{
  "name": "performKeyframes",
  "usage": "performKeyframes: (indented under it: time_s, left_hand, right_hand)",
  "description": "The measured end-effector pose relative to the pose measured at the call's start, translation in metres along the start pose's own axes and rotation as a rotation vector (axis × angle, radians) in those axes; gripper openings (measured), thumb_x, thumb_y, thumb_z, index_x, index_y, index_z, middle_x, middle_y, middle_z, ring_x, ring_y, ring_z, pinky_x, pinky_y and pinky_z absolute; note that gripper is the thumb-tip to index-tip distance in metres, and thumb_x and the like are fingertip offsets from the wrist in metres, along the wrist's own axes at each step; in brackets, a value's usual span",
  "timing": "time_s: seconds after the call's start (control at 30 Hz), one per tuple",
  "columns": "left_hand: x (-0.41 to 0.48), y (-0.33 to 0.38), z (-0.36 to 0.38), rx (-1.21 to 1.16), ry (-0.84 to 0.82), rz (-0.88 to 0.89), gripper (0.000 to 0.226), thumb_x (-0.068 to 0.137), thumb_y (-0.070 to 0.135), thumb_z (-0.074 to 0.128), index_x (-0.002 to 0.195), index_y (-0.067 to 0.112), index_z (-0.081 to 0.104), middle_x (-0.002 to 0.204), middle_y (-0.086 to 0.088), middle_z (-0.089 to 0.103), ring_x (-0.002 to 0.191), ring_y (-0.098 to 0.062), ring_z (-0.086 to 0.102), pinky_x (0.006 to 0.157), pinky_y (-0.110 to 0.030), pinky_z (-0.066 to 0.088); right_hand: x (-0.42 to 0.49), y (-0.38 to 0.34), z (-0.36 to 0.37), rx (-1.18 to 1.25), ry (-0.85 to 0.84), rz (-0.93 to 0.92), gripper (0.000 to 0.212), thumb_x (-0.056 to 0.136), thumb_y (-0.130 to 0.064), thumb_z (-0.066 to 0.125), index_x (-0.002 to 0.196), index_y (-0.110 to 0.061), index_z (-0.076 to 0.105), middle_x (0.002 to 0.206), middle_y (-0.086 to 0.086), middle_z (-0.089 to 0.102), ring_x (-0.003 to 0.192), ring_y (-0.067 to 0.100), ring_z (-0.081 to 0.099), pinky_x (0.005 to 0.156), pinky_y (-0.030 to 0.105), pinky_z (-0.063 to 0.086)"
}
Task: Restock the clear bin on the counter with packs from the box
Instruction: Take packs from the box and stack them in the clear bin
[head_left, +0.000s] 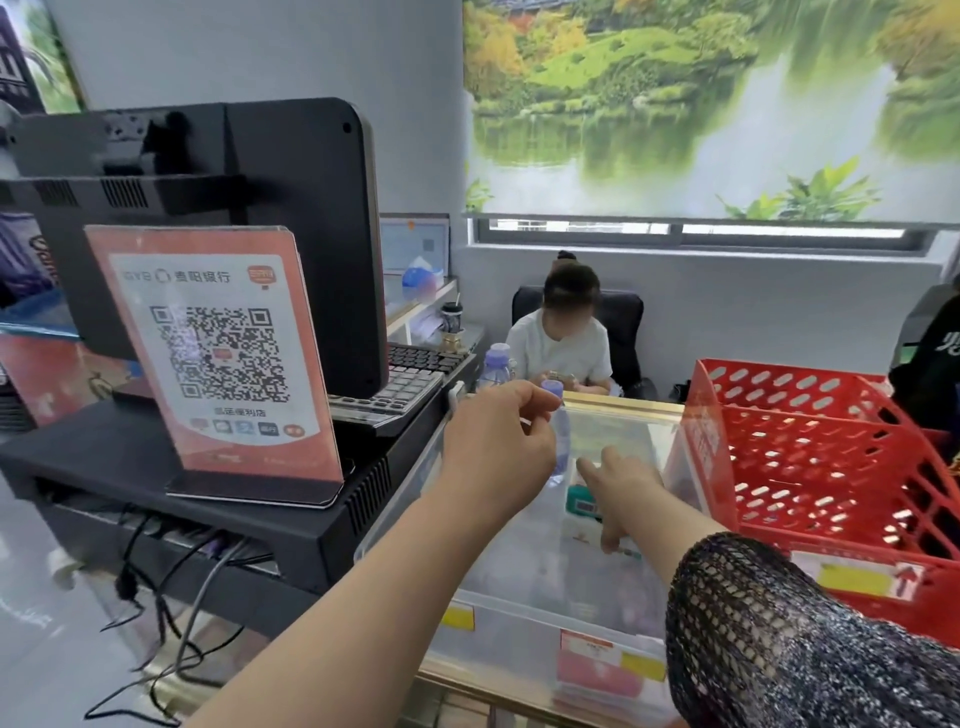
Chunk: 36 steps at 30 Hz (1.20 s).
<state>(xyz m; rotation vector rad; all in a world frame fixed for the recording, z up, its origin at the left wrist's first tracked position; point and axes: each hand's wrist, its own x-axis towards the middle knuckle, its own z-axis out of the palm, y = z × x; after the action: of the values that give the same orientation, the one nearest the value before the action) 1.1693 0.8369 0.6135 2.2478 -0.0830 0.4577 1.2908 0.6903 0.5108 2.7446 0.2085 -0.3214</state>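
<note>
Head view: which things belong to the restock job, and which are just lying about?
Job: clear bin, packs inside it, left hand, right hand.
Lying about: QR sign, monitor, keyboard, water bottle.

Under left hand (498, 441) and right hand (618, 493), clear bin (509, 649) on bench (623, 401); sign stand (218, 358) left of hands; crate (810, 395) right.

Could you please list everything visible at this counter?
clear bin: one, transparent, counter centre.
packs: two seen, green, white, in bin.
basket: one, red, right of bin.
QR sign: one, orange-white, left.
monitor: one, black, behind sign.
keyboard: one, grey-black, beside monitor.
large bottle: one, purple cap, behind bin.
small bottle: one, purple cap, bin's far side.
seated person: one, white top, behind counter.
hands: two; left hand by small bottle, right hand on packs.
</note>
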Motion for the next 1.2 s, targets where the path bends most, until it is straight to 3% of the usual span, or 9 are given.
performKeyframes:
  time_s: [0.13, 0.4, 0.6, 0.73, 0.8, 0.87, 0.93, 1.1, 1.2]
  left_hand:
    - [0.002, -0.003, -0.001, -0.002, -0.005, 0.005, 0.026, 0.088, 0.013, 0.053, 0.104, 0.024, 0.070, 0.100, 0.007, 0.072, 0.088, -0.010, 0.065, 0.087, -0.031, 0.052]
    - [0.006, -0.011, -0.004, -0.001, 0.001, 0.011, 0.025, 0.089, 0.013, 0.053, 0.104, 0.024, 0.069, 0.100, 0.008, 0.070, 0.082, -0.009, 0.062, 0.082, -0.028, 0.053]
    - [0.006, -0.016, -0.003, 0.010, 0.003, 0.009, 0.024, 0.087, 0.012, 0.054, 0.100, 0.025, 0.070, 0.096, 0.008, 0.071, 0.083, -0.010, 0.065, 0.084, -0.028, 0.052]
    - [0.004, -0.018, -0.005, 0.027, -0.008, 0.012, 0.024, 0.087, 0.013, 0.054, 0.101, 0.024, 0.070, 0.098, 0.006, 0.072, 0.084, -0.011, 0.065, 0.083, -0.028, 0.052]
    - [0.001, -0.019, -0.007, 0.023, -0.013, 0.015, 0.024, 0.088, 0.012, 0.054, 0.102, 0.023, 0.071, 0.097, 0.007, 0.072, 0.084, -0.010, 0.065, 0.082, -0.026, 0.052]
    - [-0.004, -0.020, -0.009, 0.016, -0.017, 0.021, 0.024, 0.088, 0.011, 0.054, 0.102, 0.021, 0.071, 0.097, 0.006, 0.072, 0.084, -0.011, 0.065, 0.082, -0.025, 0.052]
    - [-0.008, -0.020, -0.012, 0.016, -0.016, 0.025, 0.024, 0.088, 0.011, 0.054, 0.102, 0.020, 0.071, 0.096, 0.005, 0.072, 0.086, -0.012, 0.065, 0.083, -0.026, 0.052]
    - [-0.024, -0.026, -0.025, 0.036, -0.013, 0.030, 0.024, 0.087, 0.015, 0.056, 0.105, 0.023, 0.069, 0.097, 0.008, 0.070, 0.086, -0.012, 0.063, 0.083, -0.028, 0.051]
    - [-0.037, -0.031, -0.038, 0.027, -0.005, 0.040, 0.027, 0.087, 0.015, 0.056, 0.111, 0.022, 0.067, 0.095, 0.008, 0.067, 0.087, -0.013, 0.063, 0.084, -0.029, 0.051]
  right_hand:
    - [0.006, -0.009, 0.003, -0.118, 0.067, -0.014, 0.093, 0.077, -0.011, 0.074, 0.147, -0.018, 0.012, 0.134, 0.019, 0.031, 0.117, 0.040, 0.046, 0.085, 0.046, 0.054]
    - [0.014, -0.016, 0.008, -0.268, 0.046, -0.087, 0.095, 0.080, -0.015, 0.070, 0.148, -0.026, 0.003, 0.127, 0.024, 0.031, 0.108, 0.041, 0.049, 0.085, 0.042, 0.053]
    - [0.016, -0.017, 0.006, -0.192, -0.018, -0.058, 0.092, 0.081, -0.009, 0.068, 0.148, -0.028, 0.008, 0.133, 0.025, 0.028, 0.114, 0.047, 0.045, 0.087, 0.045, 0.053]
    - [0.008, -0.011, -0.002, 0.020, -0.050, -0.016, 0.090, 0.084, -0.008, 0.064, 0.148, -0.035, 0.007, 0.137, 0.019, 0.029, 0.122, 0.042, 0.040, 0.093, 0.050, 0.048]
    - [0.001, -0.009, -0.010, 0.060, 0.011, -0.031, 0.080, 0.087, -0.008, 0.061, 0.149, -0.026, 0.014, 0.137, 0.016, 0.035, 0.122, 0.038, 0.044, 0.094, 0.047, 0.048]
    - [-0.010, -0.007, -0.021, 0.044, 0.088, -0.059, 0.055, 0.089, -0.013, 0.059, 0.140, -0.014, 0.037, 0.129, 0.013, 0.046, 0.116, 0.033, 0.052, 0.092, 0.043, 0.050]
    - [-0.025, -0.005, -0.035, 0.064, 0.130, -0.049, 0.040, 0.089, -0.018, 0.058, 0.129, -0.013, 0.051, 0.125, 0.009, 0.054, 0.112, 0.029, 0.055, 0.089, 0.040, 0.051]
    - [-0.076, -0.012, -0.067, 0.288, 0.329, -0.048, 0.038, 0.090, -0.029, 0.053, 0.127, -0.021, 0.055, 0.122, 0.004, 0.060, 0.106, 0.025, 0.058, 0.079, 0.033, 0.048]
    - [-0.115, -0.027, -0.079, 0.496, 0.429, -0.052, 0.037, 0.089, -0.028, 0.054, 0.125, -0.021, 0.058, 0.122, 0.004, 0.061, 0.106, 0.024, 0.057, 0.087, 0.036, 0.049]
